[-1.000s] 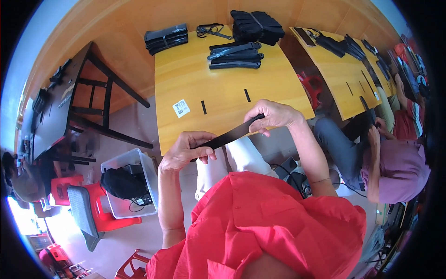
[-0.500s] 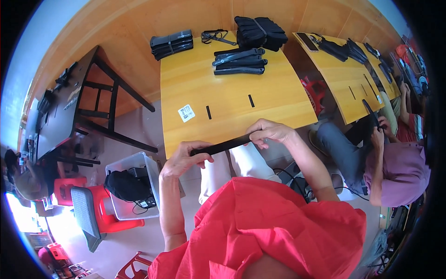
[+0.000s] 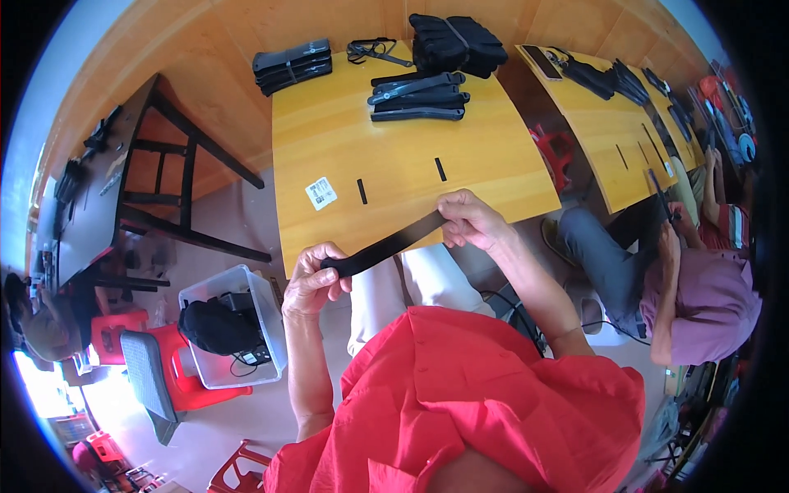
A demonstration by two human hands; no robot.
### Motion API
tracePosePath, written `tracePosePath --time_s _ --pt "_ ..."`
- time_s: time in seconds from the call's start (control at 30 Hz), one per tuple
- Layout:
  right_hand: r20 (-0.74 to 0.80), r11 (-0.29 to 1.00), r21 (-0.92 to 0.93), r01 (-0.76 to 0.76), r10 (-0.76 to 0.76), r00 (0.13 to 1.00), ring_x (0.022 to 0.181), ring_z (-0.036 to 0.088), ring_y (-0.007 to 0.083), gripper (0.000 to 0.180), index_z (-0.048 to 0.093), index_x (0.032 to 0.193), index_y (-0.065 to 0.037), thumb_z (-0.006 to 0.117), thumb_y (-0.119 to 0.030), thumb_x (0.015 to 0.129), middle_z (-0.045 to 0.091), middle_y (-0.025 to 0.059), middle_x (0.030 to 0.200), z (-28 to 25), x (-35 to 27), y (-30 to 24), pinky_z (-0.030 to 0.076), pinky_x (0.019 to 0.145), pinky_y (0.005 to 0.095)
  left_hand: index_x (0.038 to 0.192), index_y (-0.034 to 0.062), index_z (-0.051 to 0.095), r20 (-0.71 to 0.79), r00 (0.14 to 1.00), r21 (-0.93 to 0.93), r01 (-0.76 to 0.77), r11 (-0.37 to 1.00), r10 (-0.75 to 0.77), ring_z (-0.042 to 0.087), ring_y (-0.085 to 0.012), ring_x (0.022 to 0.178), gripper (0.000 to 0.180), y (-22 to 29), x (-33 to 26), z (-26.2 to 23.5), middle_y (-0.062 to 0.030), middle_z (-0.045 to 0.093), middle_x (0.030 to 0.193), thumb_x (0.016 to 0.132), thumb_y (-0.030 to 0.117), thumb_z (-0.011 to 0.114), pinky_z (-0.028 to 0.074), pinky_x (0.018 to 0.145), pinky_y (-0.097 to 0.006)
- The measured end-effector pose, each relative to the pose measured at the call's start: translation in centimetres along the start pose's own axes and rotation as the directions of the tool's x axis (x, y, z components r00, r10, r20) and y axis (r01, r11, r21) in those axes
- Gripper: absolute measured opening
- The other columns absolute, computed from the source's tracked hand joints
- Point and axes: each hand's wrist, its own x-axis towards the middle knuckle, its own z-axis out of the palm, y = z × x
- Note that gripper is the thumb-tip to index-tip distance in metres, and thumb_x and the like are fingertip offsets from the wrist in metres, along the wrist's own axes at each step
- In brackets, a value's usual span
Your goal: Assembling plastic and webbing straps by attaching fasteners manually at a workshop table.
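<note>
A flat black strap (image 3: 386, 250) stretches between my two hands, just in front of the near edge of the yellow table (image 3: 378, 148). My left hand (image 3: 314, 278) pinches its lower left end between thumb and fingers. At the other end, my right hand (image 3: 470, 218) grips the strap, which slants up to the right. Two short black strips, a left one (image 3: 362, 191) and a right one (image 3: 440, 169), mark the tabletop beyond my hands. Beside them is a white label (image 3: 321, 193). Farther back lies a stack of black straps (image 3: 417, 99).
Folded black bundles, a left one (image 3: 292, 66) and a larger one (image 3: 457, 44), sit along the table's far edge. A clear plastic bin (image 3: 278, 329) with black items stands by a red stool (image 3: 185, 382) at left. At right, a person in a purple top (image 3: 700, 300) handles a black strip.
The strap has tilted more steeply, its right end rising with my right hand. My left hand has shifted slightly left, its fingers closing more round the end.
</note>
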Motion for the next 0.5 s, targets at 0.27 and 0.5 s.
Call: tracePosePath --time_s 0.27,0.5 --pt "-0.198 0.627 -0.709 0.322 -0.616 0.762 0.047 0.055 0.0097 0.019 0.064 0.079 0.002 0.067 -0.017 0.081 0.056 0.0026 0.057 4.6 -0.1 -2.1 0.043 0.044 0.0203 0.122 0.0012 0.045 -0.414 0.907 -0.113 -0.134 0.984 0.076 0.064 -0.0168 0.081 0.044 -1.0 0.9 1.9 -0.0175 0.062 0.102 0.091 0.032 0.051 0.052 0.067 -0.023" --pt "0.443 -0.299 -0.890 0.344 -0.747 0.495 0.048 0.050 0.0201 0.032 0.063 0.093 -0.001 0.076 -0.010 0.066 0.050 0.0055 0.060 7.9 0.6 0.7 0.040 0.044 0.0284 0.116 -0.0022 0.050 -0.249 0.968 -0.155 -0.047 0.987 0.007 0.063 -0.0173 0.089 0.038 -2.6 4.7 7.8 -0.0114 0.063 0.098 0.094 0.029 0.045 0.054 0.076 -0.030"
